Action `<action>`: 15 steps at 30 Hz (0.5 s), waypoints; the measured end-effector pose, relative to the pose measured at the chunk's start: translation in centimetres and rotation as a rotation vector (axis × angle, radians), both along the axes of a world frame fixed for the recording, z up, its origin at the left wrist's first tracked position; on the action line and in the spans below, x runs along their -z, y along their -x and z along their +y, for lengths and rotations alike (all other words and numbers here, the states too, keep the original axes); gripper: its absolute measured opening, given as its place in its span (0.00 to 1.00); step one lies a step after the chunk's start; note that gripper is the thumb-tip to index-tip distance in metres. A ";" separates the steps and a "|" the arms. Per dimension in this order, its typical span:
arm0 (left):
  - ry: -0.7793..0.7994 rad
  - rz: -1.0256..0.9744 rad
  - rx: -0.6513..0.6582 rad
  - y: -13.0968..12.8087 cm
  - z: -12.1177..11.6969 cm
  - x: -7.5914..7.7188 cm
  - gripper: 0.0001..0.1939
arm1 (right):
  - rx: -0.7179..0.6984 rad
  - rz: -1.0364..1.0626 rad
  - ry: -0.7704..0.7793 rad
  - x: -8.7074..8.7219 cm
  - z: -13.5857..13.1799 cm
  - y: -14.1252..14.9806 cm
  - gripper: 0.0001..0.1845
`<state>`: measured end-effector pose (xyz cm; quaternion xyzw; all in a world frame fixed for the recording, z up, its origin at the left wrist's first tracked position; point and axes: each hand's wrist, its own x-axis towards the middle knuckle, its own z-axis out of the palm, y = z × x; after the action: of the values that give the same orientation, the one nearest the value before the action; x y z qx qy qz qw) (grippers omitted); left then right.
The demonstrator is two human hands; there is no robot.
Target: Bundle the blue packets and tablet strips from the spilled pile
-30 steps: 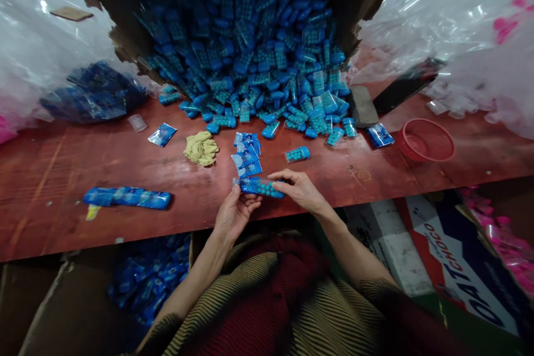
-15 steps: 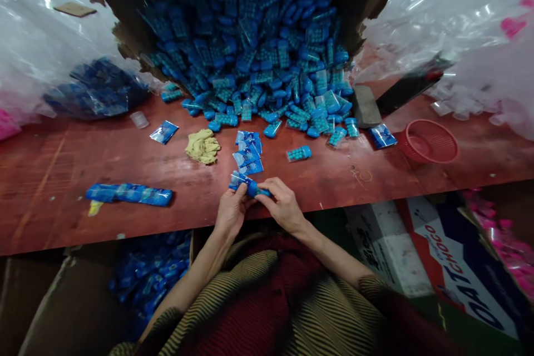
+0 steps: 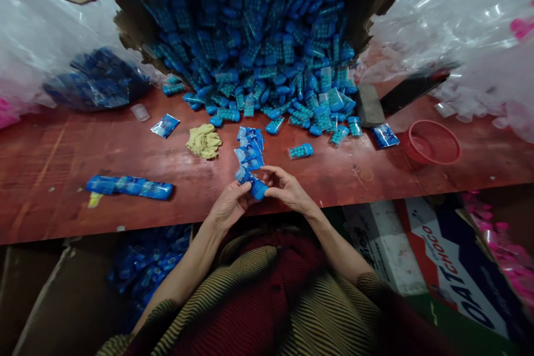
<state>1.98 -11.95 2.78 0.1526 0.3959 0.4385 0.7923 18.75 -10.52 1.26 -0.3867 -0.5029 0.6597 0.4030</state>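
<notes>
Close to the table's front edge, my left hand (image 3: 231,203) pinches a small bottle in a blue printed sleeve (image 3: 255,186) between thumb and fingers. My right hand (image 3: 288,189) has its thumb and curled fingers at the other end of it. Just beyond, several flat blue printed sleeves (image 3: 249,150) lie overlapping in a column. To their right, a clear bottle of turquoise balls with a blue cap (image 3: 301,151) rests on its side. A row of blue wrapped bottles (image 3: 129,187) lies at the left.
A large heap of blue-capped bottles (image 3: 267,72) spills from a torn cardboard box at the back. On the red table (image 3: 208,200) are a yellow cloth (image 3: 204,141), a red plastic basket (image 3: 432,142), a grey block (image 3: 369,105) and a bag of blue sleeves (image 3: 98,80).
The bottle now sits deeper in its sleeve, its clear part covered. My right hand has shifted slightly right with its fingers raised. The view has tilted a little.
</notes>
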 end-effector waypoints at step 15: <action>-0.041 -0.151 0.026 -1.1 -0.8 0.2 0.14 | -0.126 0.154 -0.005 -0.5 -0.4 0.4 0.26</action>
<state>3.09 -12.71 2.57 0.1404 0.3240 0.4464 0.8222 18.36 -10.96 1.72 -0.3014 -0.4952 0.7103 0.3992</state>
